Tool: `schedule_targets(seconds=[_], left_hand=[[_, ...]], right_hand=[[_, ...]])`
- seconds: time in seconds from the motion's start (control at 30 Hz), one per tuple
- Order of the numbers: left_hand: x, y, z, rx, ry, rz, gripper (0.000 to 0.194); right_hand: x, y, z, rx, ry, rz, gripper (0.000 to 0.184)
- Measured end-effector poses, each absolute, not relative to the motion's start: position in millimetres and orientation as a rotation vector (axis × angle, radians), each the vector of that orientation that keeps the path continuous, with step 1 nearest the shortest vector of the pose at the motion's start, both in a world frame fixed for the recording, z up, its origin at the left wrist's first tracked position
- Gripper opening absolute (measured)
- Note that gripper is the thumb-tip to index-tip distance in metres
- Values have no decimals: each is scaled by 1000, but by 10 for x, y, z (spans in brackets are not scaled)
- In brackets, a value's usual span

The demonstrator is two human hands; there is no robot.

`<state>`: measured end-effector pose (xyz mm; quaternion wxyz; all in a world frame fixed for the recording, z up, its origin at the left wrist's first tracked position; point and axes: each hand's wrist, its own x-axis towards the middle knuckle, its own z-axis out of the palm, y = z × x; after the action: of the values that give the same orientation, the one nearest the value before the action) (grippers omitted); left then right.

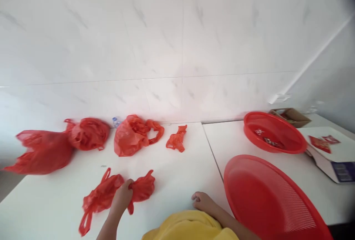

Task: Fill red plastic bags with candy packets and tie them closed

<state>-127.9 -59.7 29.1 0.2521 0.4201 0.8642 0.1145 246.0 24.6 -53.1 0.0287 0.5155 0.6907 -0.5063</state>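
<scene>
My left hand (124, 195) is closed on a small red plastic bag (143, 187) above the front of the white table. A second red plastic bag (100, 196), with its handles loose, lies just left of that hand, partly hidden by it. My right hand (203, 200) is by the table's front edge, its fingers curled in with nothing visible in them. It is nearest to the big red plastic basket (253, 195), which has a mesh side and stands to its right.
Toward the wall lie more red plastic bags: a large one (46, 153), a bundled one (89, 134), a loose one (130, 136) and a small one (176, 139). A red basin (251, 132) with packets, a cardboard box (301, 118) and a scale (342, 147) with packets are at right.
</scene>
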Motion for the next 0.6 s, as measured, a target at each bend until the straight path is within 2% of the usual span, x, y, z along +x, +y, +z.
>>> schedule_targets(seconds=[0.17, 0.27, 0.37, 0.47, 0.6], left_hand=[[-1656, -734, 481, 902, 2610, 407, 43], [-1585, -655, 565, 845, 2802, 323, 51], [-1350, -415, 546, 1039, 2899, 222, 58], [-1051, -70, 422, 1413, 2736, 238, 54], [-627, 405, 214, 1698, 2296, 215, 62]], right_hand=[[2425, 284, -591, 1667, 2191, -1354, 42], [2402, 312, -566, 1725, 2237, -1037, 58], [2371, 329, -552, 1663, 2205, -718, 73], [2334, 344, -533, 1557, 2181, -650, 80], [2294, 360, -469, 1514, 2157, -641, 84]])
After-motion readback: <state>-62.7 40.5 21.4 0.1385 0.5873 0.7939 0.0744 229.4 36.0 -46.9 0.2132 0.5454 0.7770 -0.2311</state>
